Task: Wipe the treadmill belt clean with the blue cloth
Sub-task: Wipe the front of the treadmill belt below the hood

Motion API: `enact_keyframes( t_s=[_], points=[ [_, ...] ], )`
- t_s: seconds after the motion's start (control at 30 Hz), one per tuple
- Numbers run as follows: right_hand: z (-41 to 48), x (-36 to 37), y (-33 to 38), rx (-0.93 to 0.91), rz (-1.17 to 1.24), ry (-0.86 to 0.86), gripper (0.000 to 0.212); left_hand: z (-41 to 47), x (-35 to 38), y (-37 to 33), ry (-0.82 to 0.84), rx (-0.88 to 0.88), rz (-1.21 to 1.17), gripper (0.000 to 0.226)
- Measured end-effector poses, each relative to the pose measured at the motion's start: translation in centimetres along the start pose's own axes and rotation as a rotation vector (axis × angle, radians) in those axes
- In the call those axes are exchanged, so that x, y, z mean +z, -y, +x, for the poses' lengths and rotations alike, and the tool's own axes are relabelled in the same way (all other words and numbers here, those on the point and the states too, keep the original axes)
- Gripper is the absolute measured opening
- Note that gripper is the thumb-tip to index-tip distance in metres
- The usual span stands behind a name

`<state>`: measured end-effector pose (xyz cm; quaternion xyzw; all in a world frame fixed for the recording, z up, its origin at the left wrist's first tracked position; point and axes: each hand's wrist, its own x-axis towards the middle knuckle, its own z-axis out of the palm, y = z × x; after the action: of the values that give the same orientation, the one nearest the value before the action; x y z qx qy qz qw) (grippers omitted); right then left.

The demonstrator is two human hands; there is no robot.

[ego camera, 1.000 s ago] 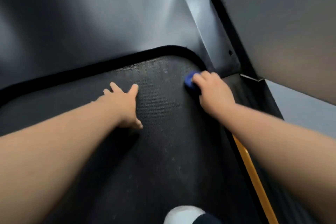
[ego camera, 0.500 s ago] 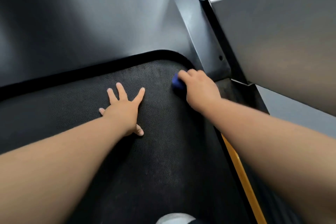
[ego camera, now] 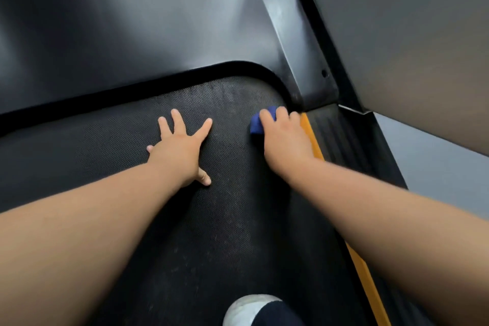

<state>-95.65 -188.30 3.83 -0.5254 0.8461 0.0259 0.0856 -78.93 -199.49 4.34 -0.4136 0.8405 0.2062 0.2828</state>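
The black textured treadmill belt [ego camera: 225, 219] fills the lower middle of the head view. My left hand [ego camera: 180, 151] lies flat on it with fingers spread. My right hand [ego camera: 285, 140] grips the bunched blue cloth [ego camera: 256, 124] and presses it onto the belt's far right corner, next to the yellow stripe [ego camera: 312, 140]. Most of the cloth is hidden under my fingers.
The dark motor cover [ego camera: 132, 34] rises beyond the belt's front edge. A ribbed black side rail [ego camera: 344, 135] runs right of the yellow stripe, with a grey upright panel [ego camera: 410, 61] beyond it. The toe of a white shoe [ego camera: 248, 309] shows at the bottom.
My right hand with the cloth has slid a little along the belt's far right corner, toward the yellow stripe. My left hand has spread its fingers flat on the belt.
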Motion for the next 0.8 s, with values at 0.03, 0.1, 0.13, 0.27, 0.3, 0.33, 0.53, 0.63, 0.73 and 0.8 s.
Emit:
enact_keyframes(
  t_s=[0.03, 0.1, 0.13, 0.27, 0.3, 0.33, 0.53, 0.63, 0.73, 0.8],
  points=[
    [-1.1, 0.3, -0.2, -0.042, 0.038, 0.012, 0.045, 0.0, 0.1, 0.2, -0.011, 0.009, 0.006, 0.135],
    [-1.8, 0.1, -0.9, -0.088, 0.129, 0.077, 0.044, 0.1, 0.2, 0.7, -0.022, 0.017, 0.024, 0.136],
    [-1.1, -0.3, -1.3, -0.079, 0.153, 0.082, 0.04, 0.1, 0.1, 0.7, -0.021, 0.019, 0.045, 0.136],
    [4.1, -1.6, -1.3, 0.202, 0.202, -0.09, 0.031, 0.3, 0.1, 0.8, -0.025, 0.029, 0.131, 0.132],
    [5.3, -1.9, -0.3, 0.239, 0.201, -0.082, 0.032, 0.2, -0.2, 1.1, -0.027, 0.041, 0.14, 0.129],
    [5.7, -2.0, 0.6, 0.242, 0.163, -0.047, 0.032, 0.0, -0.6, 1.5, -0.029, 0.056, 0.138, 0.126],
    [0.9, -0.2, 4.8, -0.085, 0.261, 0.126, 0.041, -2.0, -0.7, 7.9, -0.046, -0.145, 0.041, 0.127],
    [0.9, -0.6, 2.6, -0.022, 0.251, 0.033, 0.046, -2.5, 0.7, 9.2, -0.018, -0.097, 0.007, 0.126],
    [2.0, -1.6, -1.3, 0.143, 0.064, -0.036, 0.039, -2.0, 0.9, 9.1, -0.046, -0.084, 0.012, 0.125],
    [1.0, -1.7, -1.4, 0.116, -0.034, 0.027, 0.035, -1.8, 1.0, 8.9, -0.039, -0.087, -0.006, 0.126]
  ],
)
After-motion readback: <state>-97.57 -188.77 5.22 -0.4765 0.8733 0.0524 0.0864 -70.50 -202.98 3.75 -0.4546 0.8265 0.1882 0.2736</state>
